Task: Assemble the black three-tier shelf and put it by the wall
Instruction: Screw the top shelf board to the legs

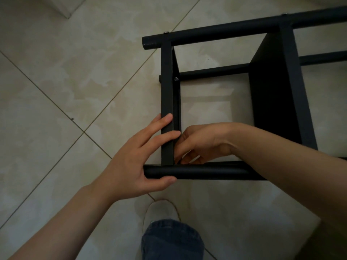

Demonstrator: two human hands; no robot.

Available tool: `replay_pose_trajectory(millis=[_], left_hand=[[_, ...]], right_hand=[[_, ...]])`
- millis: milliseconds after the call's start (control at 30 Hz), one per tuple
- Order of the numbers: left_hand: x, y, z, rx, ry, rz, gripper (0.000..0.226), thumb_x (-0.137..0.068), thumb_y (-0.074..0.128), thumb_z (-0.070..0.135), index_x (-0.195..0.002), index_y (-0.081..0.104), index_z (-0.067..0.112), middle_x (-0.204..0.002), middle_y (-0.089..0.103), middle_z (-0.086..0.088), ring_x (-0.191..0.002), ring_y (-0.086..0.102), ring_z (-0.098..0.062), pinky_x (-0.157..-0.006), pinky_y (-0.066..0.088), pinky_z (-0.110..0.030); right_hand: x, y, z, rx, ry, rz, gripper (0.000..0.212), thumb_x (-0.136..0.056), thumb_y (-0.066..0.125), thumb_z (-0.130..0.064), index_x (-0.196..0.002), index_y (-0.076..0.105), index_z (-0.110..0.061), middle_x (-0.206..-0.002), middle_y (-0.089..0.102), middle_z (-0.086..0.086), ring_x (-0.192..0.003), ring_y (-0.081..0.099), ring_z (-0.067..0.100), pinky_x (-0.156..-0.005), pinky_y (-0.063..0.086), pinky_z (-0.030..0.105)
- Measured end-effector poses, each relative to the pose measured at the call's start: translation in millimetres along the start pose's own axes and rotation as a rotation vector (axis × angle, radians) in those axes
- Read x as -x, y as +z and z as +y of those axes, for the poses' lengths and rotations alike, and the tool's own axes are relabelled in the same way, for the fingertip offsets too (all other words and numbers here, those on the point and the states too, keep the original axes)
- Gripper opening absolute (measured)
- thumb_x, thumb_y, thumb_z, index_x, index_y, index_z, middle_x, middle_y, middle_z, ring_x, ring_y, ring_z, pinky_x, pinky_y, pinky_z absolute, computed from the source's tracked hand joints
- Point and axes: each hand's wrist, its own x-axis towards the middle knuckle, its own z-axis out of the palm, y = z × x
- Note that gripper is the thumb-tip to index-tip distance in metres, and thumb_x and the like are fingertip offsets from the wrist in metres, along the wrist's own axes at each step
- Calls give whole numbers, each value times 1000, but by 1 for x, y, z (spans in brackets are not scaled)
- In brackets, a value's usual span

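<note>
Jeans leg (169,239) and pale shoe (161,209), nearest, on the tiled floor (75,81). Left hand (135,158): fingers spread straight across the end panel (166,81), thumb against the near tube (206,170); right hand (199,145): fingers curled at that joint's inner corner, contents cannot be told. Black shelf (272,91): on its side on the floor, beyond the shoe.

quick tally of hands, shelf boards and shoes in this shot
hands: 2, left hand and right hand
shelf boards: 2, end board and middle board
shoe: 1
total: 5
</note>
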Motion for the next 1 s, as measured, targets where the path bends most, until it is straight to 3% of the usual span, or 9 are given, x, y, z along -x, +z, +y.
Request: replay_pose_trajectory(millis=[133, 267, 367, 633, 900, 1000], left_hand=[[0, 0, 1, 9, -2, -3, 75, -82, 70, 51, -146, 44, 20, -166, 24, -3, -155, 20, -19, -122, 25, -28], [0, 0, 1, 5, -2, 2, 74, -82, 69, 52, -145, 45, 20, -166, 24, -3, -155, 20, -18, -122, 25, -27], [1, 0, 0, -4, -3, 0, 75, -83, 69, 53, -146, 45, 21, -166, 23, -2, -155, 20, -18, -122, 26, -27], [0, 0, 0, 8, 5, 3, 74, -82, 70, 51, -145, 44, 22, -166, 23, -1, -155, 20, -18, -122, 25, -27], [1, -1, 0, -7, 2, -2, 74, -83, 68, 54, -145, 44, 23, -166, 22, 0, -155, 19, -17, -122, 23, -24], [1, -1, 0, -7, 0, -3, 74, -83, 68, 54, -146, 43, 23, -166, 22, 1, -155, 19, -17, -122, 24, -25]], right_hand=[[5, -5, 0, 41, 33, 5, 15, -89, 69, -20, -76, 76, -18, -85, 73, 0, -80, 62, 13, -79, 48, 26], [0, 0, 1, 33, 12, 24, 15, -89, 67, -17, -76, 74, -18, -80, 71, -1, -73, 62, 11, -75, 48, 26], [-1, 2, 0, 18, -3, 16, 10, -89, 67, -14, -82, 74, -16, -82, 71, 0, -74, 63, 11, -80, 48, 29], [2, -4, 2, 38, 19, 3, 14, -90, 67, -17, -78, 74, -19, -81, 72, -3, -72, 61, 9, -71, 48, 23], [1, -1, 2, 36, -6, -14, 19, -90, 66, -16, -75, 76, -21, -81, 72, -1, -74, 65, 10, -76, 50, 27], [5, -4, 1, 40, -2, -15, 11, -92, 66, -17, -84, 74, -16, -82, 72, -2, -76, 64, 10, -78, 49, 26]])
